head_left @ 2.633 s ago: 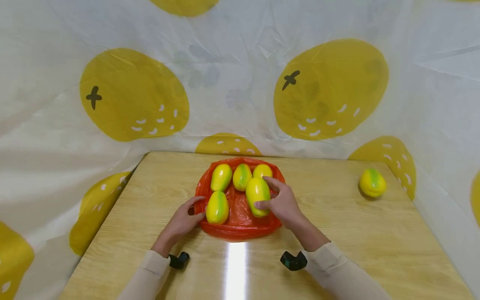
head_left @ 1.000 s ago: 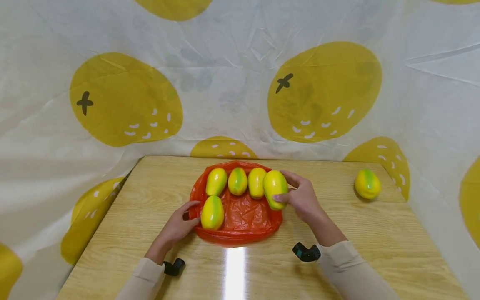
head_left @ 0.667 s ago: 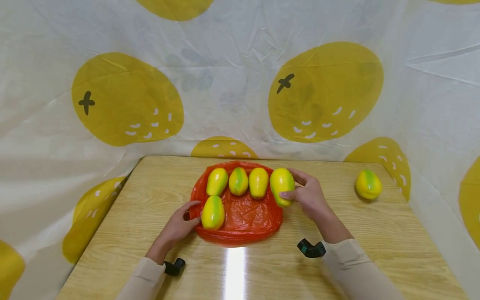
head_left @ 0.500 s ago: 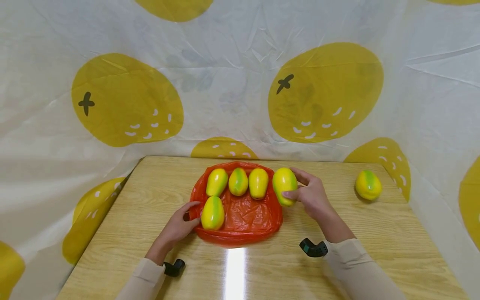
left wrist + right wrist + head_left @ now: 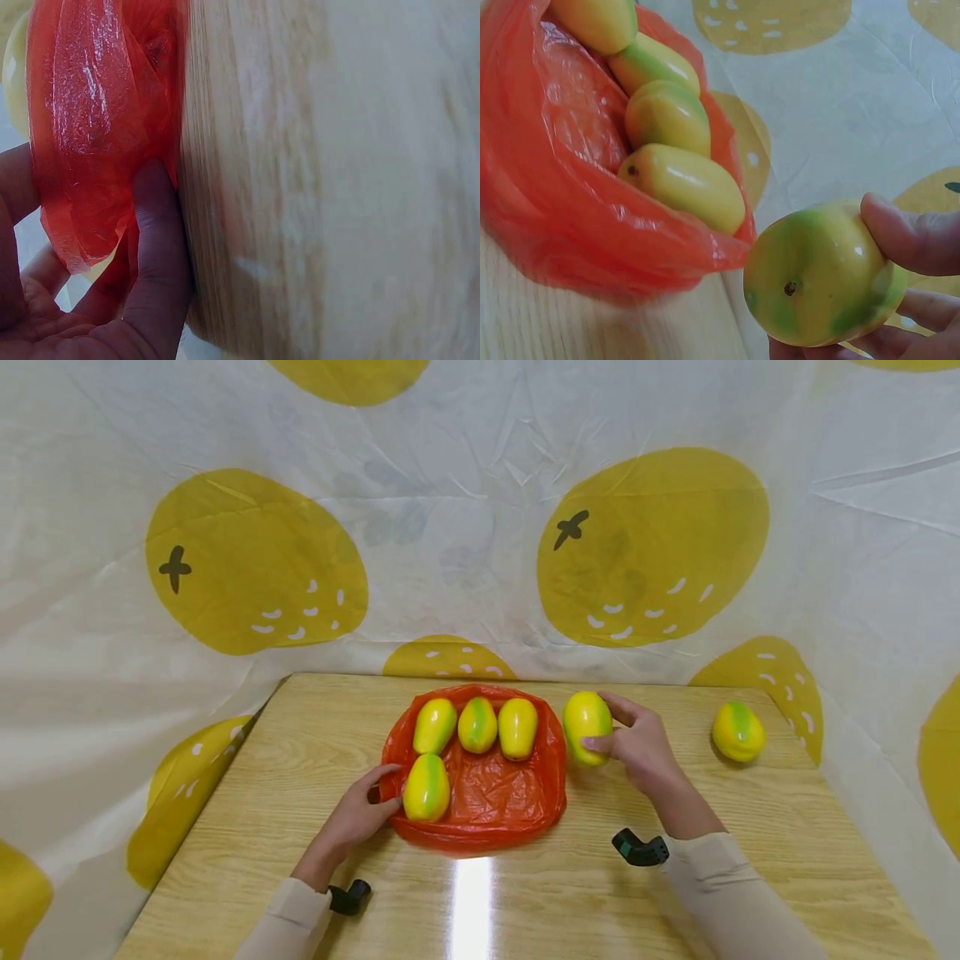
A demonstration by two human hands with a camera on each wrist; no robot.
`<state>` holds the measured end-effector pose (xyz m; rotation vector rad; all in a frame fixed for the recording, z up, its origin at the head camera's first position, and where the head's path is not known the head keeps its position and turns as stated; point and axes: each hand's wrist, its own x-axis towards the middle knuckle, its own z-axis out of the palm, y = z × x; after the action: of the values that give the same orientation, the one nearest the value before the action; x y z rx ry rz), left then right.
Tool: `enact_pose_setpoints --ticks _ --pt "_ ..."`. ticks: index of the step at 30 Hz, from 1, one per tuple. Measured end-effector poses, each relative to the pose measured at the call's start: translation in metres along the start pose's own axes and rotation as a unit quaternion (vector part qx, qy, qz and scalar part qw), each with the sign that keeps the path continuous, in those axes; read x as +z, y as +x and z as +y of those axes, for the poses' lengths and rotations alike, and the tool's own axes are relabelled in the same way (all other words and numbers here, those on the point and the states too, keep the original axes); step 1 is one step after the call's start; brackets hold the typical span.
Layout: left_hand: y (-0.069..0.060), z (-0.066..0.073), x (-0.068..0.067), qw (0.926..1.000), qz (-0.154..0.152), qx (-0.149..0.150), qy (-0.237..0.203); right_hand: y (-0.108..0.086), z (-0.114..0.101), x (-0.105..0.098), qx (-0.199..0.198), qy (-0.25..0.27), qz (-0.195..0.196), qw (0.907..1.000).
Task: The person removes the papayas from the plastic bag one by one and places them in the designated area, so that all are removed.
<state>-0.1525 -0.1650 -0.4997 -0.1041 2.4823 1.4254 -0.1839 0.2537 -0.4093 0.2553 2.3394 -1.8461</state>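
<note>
A red plastic bag (image 5: pixel 495 789), spread wide like a shallow bowl, lies on the wooden table. Several yellow-green papayas sit inside: three along its back, among them one papaya (image 5: pixel 517 728) at the right end, and another papaya (image 5: pixel 427 787) at the front left. My left hand (image 5: pixel 362 806) grips the bag's left side; in the left wrist view, its thumb (image 5: pixel 159 240) presses the red film. My right hand (image 5: pixel 637 745) holds a papaya (image 5: pixel 587 727) between thumb and fingers, just right of the bag. The right wrist view shows that papaya's stem end (image 5: pixel 802 285) facing the camera.
A single papaya (image 5: pixel 738 732) lies on the table's far right. Behind the table (image 5: pixel 300 735) hangs a white cloth (image 5: pixel 465 552) printed with big yellow fruits. Black wrist cameras sit at both cuffs, close above the tabletop.
My right hand has lifted one papaya out of the bag's right part and carried it right, past the rim. My left hand has kept its hold on the bag.
</note>
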Motion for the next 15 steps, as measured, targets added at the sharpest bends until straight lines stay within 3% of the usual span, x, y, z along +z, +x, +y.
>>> enact_pose_setpoints --ticks 15 --pt "0.001 0.001 0.001 1.0000 0.000 -0.004 -0.006 0.006 0.005 -0.024 -0.011 -0.001 0.017 0.9998"
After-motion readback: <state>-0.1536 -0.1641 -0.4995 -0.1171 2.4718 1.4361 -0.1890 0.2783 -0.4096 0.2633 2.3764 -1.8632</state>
